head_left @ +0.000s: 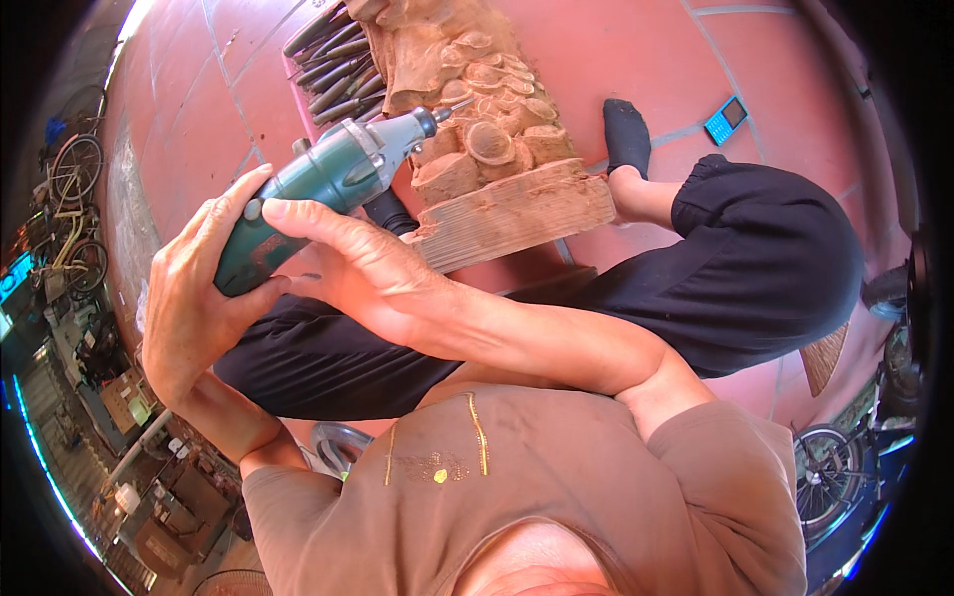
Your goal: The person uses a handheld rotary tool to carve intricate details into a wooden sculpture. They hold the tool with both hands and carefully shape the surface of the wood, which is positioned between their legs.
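Head view: green rotary tool (316,181) raised above the person's dark trousers (765,238).
Left grip (194,283): closed around the rotary tool's rear body.
Right grip (363,263): thumb laid on the near side of the body; other fingers hidden, closure cannot be told.
Tool position: rear body between both hands, nose projecting beyond them, up and right.
Bit (455,105): overlaps the wooden carving (492,142) in view; contact cannot be confirmed.
Carving location: between the feet.
Dark hand tools (343,72): bunched in a pink tray (296,93), left of the carving.
Blue phone (726,119): on the tiled floor (626,50), right.
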